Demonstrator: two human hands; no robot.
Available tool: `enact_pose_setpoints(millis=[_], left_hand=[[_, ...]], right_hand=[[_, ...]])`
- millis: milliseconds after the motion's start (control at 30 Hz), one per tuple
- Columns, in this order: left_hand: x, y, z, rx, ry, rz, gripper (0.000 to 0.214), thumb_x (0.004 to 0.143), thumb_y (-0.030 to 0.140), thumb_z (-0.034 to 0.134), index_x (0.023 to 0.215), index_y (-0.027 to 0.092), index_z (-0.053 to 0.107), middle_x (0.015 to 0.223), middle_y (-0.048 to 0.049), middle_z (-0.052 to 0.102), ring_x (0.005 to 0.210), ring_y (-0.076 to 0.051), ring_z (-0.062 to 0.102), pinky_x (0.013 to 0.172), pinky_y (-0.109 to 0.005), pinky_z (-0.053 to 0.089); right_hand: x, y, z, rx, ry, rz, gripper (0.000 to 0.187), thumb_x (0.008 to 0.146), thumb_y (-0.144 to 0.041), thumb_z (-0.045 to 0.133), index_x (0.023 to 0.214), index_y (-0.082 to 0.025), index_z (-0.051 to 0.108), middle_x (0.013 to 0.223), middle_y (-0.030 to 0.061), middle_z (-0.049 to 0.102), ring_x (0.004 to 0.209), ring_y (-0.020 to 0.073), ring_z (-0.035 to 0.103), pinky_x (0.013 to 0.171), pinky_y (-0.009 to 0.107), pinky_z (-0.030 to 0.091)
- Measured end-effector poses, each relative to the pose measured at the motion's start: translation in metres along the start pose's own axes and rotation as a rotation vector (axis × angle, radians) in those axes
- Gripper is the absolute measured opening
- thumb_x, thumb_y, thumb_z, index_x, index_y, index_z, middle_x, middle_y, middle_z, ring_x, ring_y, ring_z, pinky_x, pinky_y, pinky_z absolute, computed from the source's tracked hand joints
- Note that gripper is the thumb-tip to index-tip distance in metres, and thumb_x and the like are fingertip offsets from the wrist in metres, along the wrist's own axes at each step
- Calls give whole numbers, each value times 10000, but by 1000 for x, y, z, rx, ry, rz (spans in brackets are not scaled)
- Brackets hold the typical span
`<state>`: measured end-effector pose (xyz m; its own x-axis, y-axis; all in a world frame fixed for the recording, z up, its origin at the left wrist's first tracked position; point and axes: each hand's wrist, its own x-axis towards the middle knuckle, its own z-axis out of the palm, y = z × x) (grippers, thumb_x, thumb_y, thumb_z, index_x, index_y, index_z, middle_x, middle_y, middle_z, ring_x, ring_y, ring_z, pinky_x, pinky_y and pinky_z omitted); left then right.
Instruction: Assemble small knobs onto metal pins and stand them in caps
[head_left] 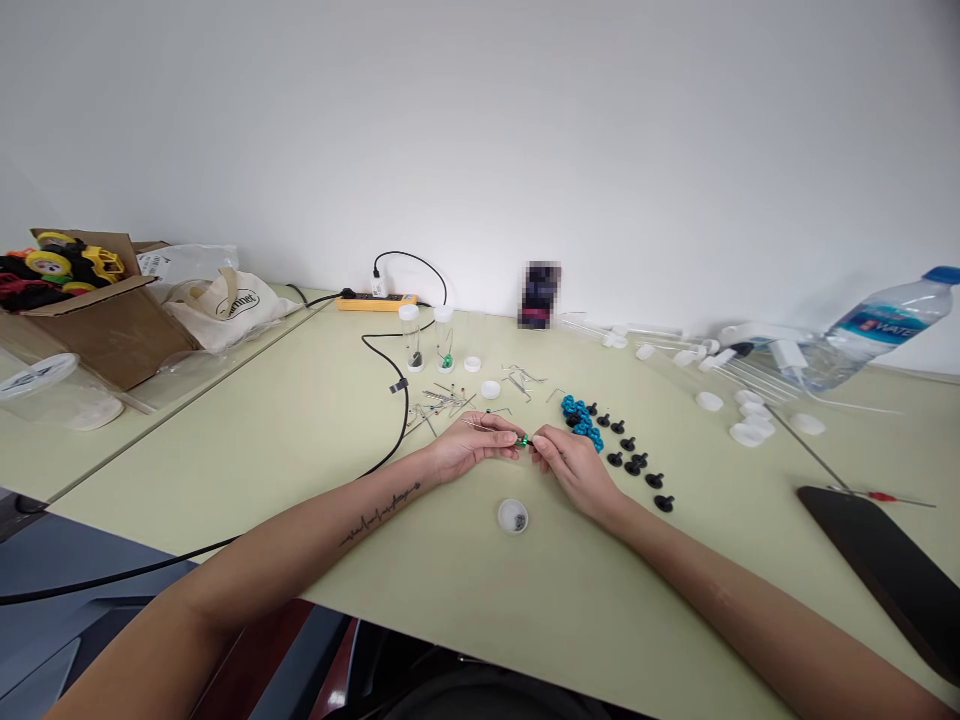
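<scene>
Over the middle of the table, my left hand (474, 448) pinches a small green part (521, 441), with thin metal wire sticking out near its fingers. My right hand (574, 470) meets it from the other side, its fingertips closed on a small black piece (532, 445) that touches the green part. How the two fit together is hidden by the fingers. Below the hands sits a white cap (503, 522) holding tiny grey metal bits. Just right of my right hand lie a cluster of blue knobby parts (578, 408) and several black stemmed discs (634, 463).
Bent metal rods (448, 401) lie beyond my left hand, near two capped clear tubes (444, 340). A black cable (406, 420) runs from an orange power strip (375, 302). At right are clear tubes, white caps (750, 432), a water bottle (881, 325) and a dark tablet-like slab (885, 570). A cardboard box (112, 335) stands left.
</scene>
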<state>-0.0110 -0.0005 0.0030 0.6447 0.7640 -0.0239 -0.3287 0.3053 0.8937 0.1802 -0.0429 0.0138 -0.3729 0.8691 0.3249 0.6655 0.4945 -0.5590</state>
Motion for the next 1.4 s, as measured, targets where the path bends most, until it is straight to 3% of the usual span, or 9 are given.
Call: enact_pose_setpoints(millis=[233, 500, 833, 1100, 1267, 1400], left_hand=[[1, 0, 0, -29, 14, 33, 253, 660, 215, 702, 872, 84, 661, 826, -74, 647, 722, -123, 607, 780, -277, 459], [1, 0, 1, -21, 42, 16, 302, 613, 254, 734, 855, 88, 662, 807, -75, 652, 704, -133, 615, 774, -291, 453], [-1, 2, 3, -16, 32, 15, 310, 595, 258, 746, 845, 93, 664, 840, -77, 648, 716, -136, 614, 779, -303, 455], [2, 0, 0, -31, 31, 28, 301, 624, 261, 728, 859, 85, 658, 811, -76, 652, 689, -125, 609, 763, -288, 458], [1, 1, 1, -18, 21, 16, 307, 626, 261, 727, 865, 82, 656, 828, -83, 655, 695, -129, 613, 760, -287, 460], [0, 1, 2, -16, 31, 12, 315, 617, 273, 733, 857, 83, 657, 818, -86, 656, 693, -132, 613, 755, -293, 463]], right_hand=[[-1, -7, 0, 29, 64, 25, 206, 882, -362, 411, 1006, -212, 478, 735, 7, 594, 662, 148, 556, 576, 255, 414], [0, -10, 0, 29, 75, 1, 209, 891, -366, 384, 904, -207, 519, 753, 29, 612, 667, 157, 561, 600, 278, 426], [1, -3, -1, 21, -16, 6, 389, 937, -343, 247, 678, -192, 495, 613, -3, 565, 575, 130, 530, 595, 251, 391], [-1, -2, 2, 8, 104, -53, 141, 884, -280, 409, 975, -214, 494, 808, 31, 574, 659, 150, 550, 603, 273, 429], [-2, 1, 3, 8, 109, -97, 117, 882, -231, 399, 947, -214, 495, 867, 41, 558, 665, 142, 551, 609, 274, 430], [-1, -2, 0, 7, 75, -26, 147, 881, -319, 419, 860, -208, 512, 727, 10, 574, 629, 143, 545, 578, 260, 414]])
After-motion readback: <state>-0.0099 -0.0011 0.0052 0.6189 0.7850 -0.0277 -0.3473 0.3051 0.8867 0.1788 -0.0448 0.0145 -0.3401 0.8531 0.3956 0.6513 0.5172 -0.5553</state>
